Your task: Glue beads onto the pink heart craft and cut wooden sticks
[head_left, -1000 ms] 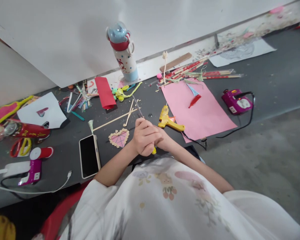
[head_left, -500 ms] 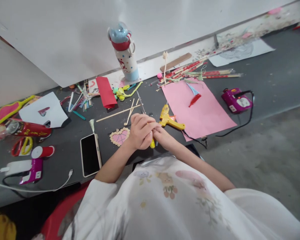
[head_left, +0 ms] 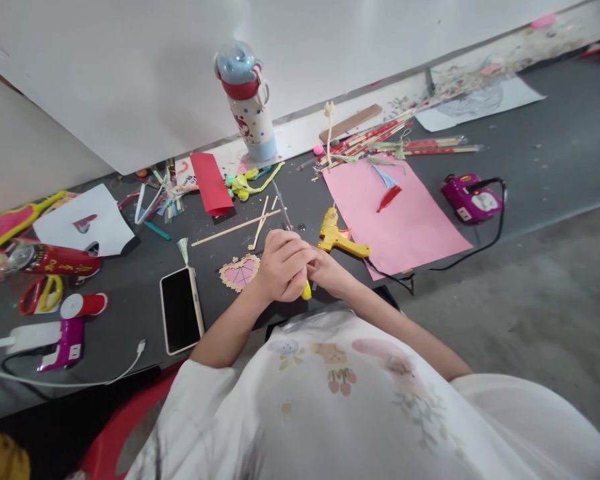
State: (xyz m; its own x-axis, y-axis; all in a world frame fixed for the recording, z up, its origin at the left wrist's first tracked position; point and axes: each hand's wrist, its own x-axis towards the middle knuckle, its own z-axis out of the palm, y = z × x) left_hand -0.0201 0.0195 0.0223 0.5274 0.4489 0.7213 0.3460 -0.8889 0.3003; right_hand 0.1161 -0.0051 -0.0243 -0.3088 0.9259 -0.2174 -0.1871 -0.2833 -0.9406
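Observation:
Over the table's front edge, my left hand (head_left: pixel 285 267) is closed, its fingers folded over and touching my right hand (head_left: pixel 329 272). The right hand is closed too, its fingertips tucked in against the left. Below the joined fingers pokes the rounded end of a yellow thing (head_left: pixel 307 291); the rest of it is hidden, and which hand grips it cannot be told. Just left of the hands lies a pink heart (head_left: pixel 240 273) with a beaded-looking pale border. A yellow glue gun (head_left: pixel 334 235) lies just beyond the right hand. Thin wooden sticks (head_left: pixel 236 228) lie beyond the left hand.
A pink sheet (head_left: pixel 395 213) and a purple power strip (head_left: pixel 473 199) lie to the right. Behind stands a water bottle (head_left: pixel 250 113). On the left are a phone (head_left: pixel 181 310), a red can (head_left: pixel 55 259), scissors (head_left: pixel 51 293), a thread spool (head_left: pixel 85 305) and a white cable (head_left: pixel 125 370).
My hands have shifted very slightly; the right fingers lie a little lower against the left hand. The view has moved a touch. Nothing on the table has been moved.

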